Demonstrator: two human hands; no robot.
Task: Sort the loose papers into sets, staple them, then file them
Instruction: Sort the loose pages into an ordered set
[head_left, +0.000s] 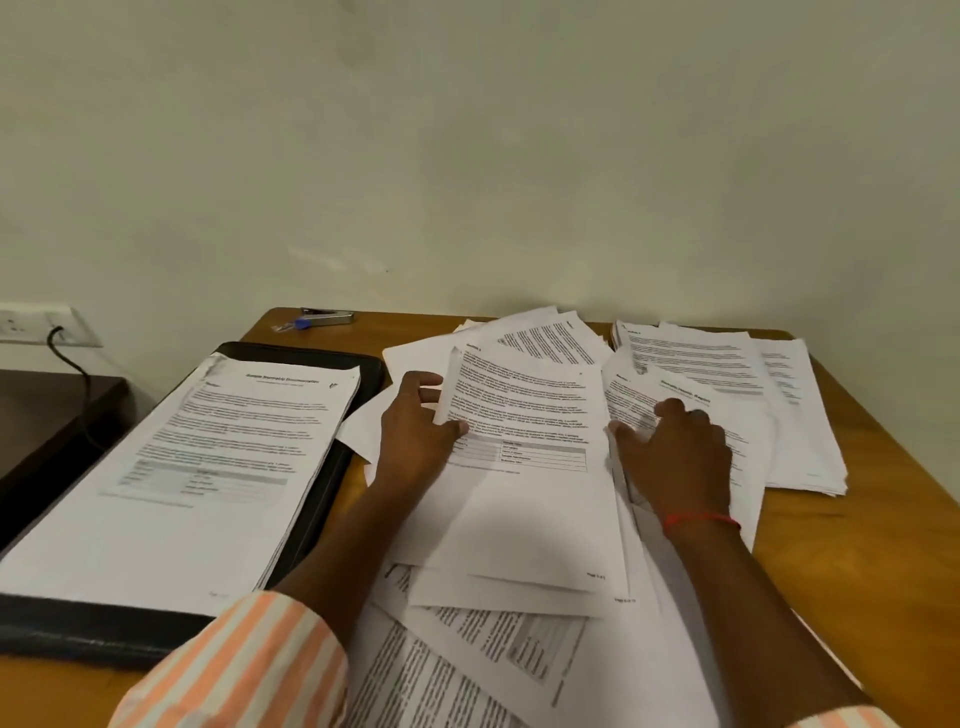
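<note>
The left hand (415, 436) has its thumb laid on the left edge of the top white printed sheet (519, 415). Its other fingers (428, 387) reach past that edge, seemingly beneath it, so it looks to be pinching the page. The right hand (685, 457) sits knuckles-up on the papers just right of that sheet, its fingers bent and its thumb touching the sheet's right edge. From here I cannot tell whether it grips anything or only presses down. A thin red thread band (701, 519) circles that wrist.

The sheet lies on top of the loose heap of white printed papers (519, 649), which fans untidily over the middle of the brown wooden table (883, 545). To the left, a squared stack of printed pages (208, 467) rests on an open black folder (78, 623). Toward the far right corner lies another, tidier stack of printed pages (800, 415). The silver stapler with a blue end (327, 318) sits at the table's far edge by the wall, well apart from both hands.

I'd judge this to be the sorting step, with nothing being stapled yet. The next move likely calls for checking the sheet's heading and page mark, then lifting it clear without dragging the pages beneath. The right hand could steady the heap while the sheet goes onto whichever stack it matches.
</note>
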